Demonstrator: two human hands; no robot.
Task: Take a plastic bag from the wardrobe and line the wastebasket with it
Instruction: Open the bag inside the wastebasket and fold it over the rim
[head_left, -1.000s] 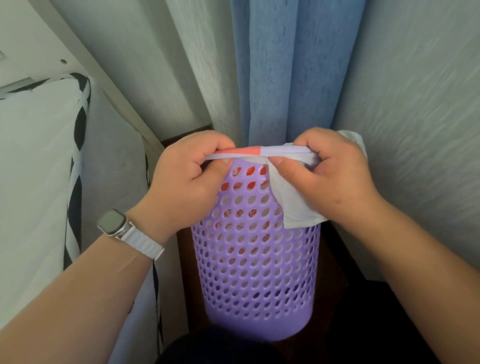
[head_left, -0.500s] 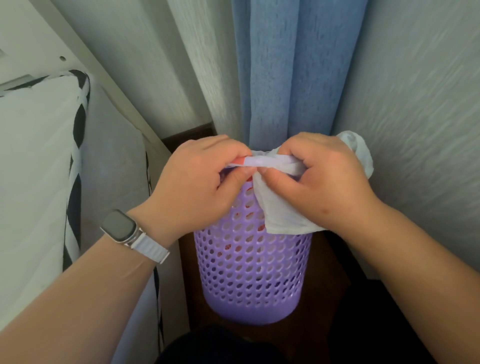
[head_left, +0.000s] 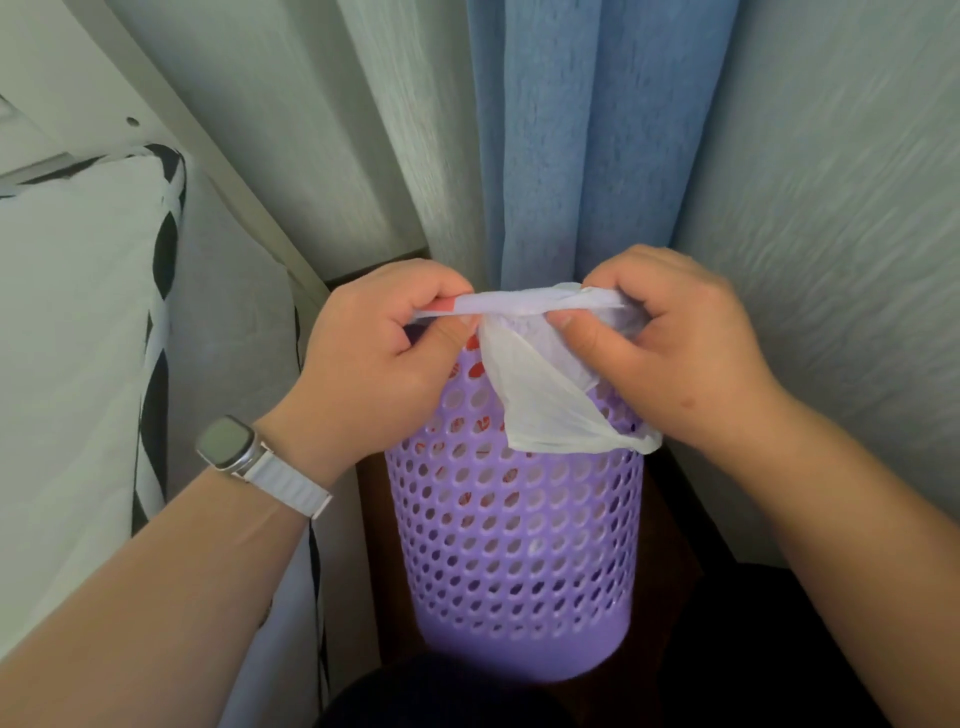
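A purple perforated wastebasket (head_left: 519, 545) stands on the dark floor in a narrow corner. A thin white plastic bag (head_left: 535, 400) lies over its near rim, a flap hanging down the outside on the right. My left hand (head_left: 379, 358) pinches the bag's rolled edge with a red strip at the rim's left. My right hand (head_left: 670, 348) grips the same edge at the rim's right, thumb pressing the flap. Red patches show through the upper holes. The basket's opening is hidden behind my hands.
A blue curtain (head_left: 571, 156) hangs right behind the basket, with pale wall (head_left: 831, 208) close on the right. A white cushion with black pattern (head_left: 78, 338) and a white frame (head_left: 171, 119) crowd the left. A watch (head_left: 228, 444) is on my left wrist.
My hands, which had come close together on the rim, have moved apart again along the bag's edge. The white flap hangs lower down the basket's outside.
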